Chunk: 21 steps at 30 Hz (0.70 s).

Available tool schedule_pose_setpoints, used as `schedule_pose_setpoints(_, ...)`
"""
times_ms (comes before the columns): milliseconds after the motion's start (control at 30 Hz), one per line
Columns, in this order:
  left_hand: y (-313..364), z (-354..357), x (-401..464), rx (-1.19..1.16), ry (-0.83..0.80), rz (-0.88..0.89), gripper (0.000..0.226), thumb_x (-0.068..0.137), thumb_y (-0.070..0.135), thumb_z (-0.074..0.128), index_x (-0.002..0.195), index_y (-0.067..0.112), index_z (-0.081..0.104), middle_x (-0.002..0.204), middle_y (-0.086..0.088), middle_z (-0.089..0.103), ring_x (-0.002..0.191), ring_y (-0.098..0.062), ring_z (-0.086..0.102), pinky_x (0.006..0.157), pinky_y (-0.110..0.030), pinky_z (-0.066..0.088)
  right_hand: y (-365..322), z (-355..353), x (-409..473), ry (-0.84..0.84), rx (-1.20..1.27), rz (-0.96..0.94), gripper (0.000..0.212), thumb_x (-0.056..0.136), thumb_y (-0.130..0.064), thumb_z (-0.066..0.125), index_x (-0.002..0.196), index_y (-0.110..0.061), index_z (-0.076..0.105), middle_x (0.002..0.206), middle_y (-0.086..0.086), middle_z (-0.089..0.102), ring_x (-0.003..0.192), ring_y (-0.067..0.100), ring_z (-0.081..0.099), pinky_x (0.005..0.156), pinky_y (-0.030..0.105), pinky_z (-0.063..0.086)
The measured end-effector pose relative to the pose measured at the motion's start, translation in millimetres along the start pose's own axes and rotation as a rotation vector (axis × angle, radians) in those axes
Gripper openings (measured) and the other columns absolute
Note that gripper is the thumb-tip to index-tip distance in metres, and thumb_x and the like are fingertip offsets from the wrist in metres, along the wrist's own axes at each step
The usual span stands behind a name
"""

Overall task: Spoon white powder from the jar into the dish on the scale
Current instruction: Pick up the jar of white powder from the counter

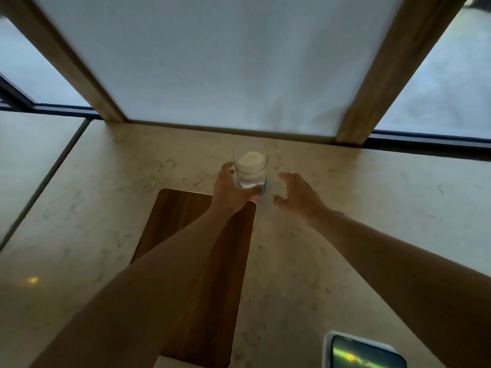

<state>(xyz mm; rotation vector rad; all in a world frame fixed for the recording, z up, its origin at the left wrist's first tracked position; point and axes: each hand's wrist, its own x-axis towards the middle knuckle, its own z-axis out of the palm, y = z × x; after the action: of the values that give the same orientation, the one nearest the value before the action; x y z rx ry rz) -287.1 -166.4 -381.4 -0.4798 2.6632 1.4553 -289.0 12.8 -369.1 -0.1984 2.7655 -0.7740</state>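
Note:
A clear glass jar (250, 166) with no lid, partly filled with white powder, stands near the back of the pale stone counter (345, 208). My left hand (231, 189) is wrapped around its lower left side, thumb across the front near its blue base. My right hand (297, 197) hovers just right of the jar with fingers spread, holding nothing and not touching it. No spoon, dish or scale shows in this view.
A dark wooden board (202, 274) lies on the counter under my left forearm. A phone with a lit screen (364, 351) rests at the bottom right. A white blind (212, 62) between wooden frames rises right behind the jar.

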Motion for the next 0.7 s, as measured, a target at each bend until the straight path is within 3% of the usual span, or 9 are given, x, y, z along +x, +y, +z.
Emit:
schedule_pose_setpoints(167,-6,14,7,-0.184,0.015,0.047,0.097,0.056,0.042,0.091,0.137,0.022,0.041,0.125,0.01,0.056,0.113,-0.011,0.056,0.09,-0.027,0.052,10,19,10,-0.007,0.036,-0.035,0.061,0.089,-0.027,0.063,0.142,-0.012,0.038,0.141,0.014,0.045,0.124,0.027,0.047,0.097,0.033,0.04)
schedule_pose_setpoints(333,-2,18,15,-0.205,0.018,0.136,0.085,0.061,0.031,0.09,0.131,0.019,0.045,0.119,-0.001,0.06,0.109,-0.021,0.058,0.09,-0.042,0.054,13,32,7,0.025,0.06,-0.052,0.05,0.087,-0.021,0.062,0.134,-0.015,0.046,0.13,0.012,0.052,0.112,0.022,0.052,0.088,0.029,0.042)
schedule_pose_setpoints(700,5,13,-3,-0.148,0.035,0.174,0.083,0.063,0.028,0.089,0.133,0.017,0.045,0.12,-0.001,0.06,0.11,-0.021,0.058,0.091,-0.043,0.053,13,18,-11,0.042,0.093,-0.027,0.057,0.089,-0.021,0.061,0.141,-0.014,0.039,0.138,0.012,0.045,0.116,0.023,0.052,0.093,0.031,0.044)
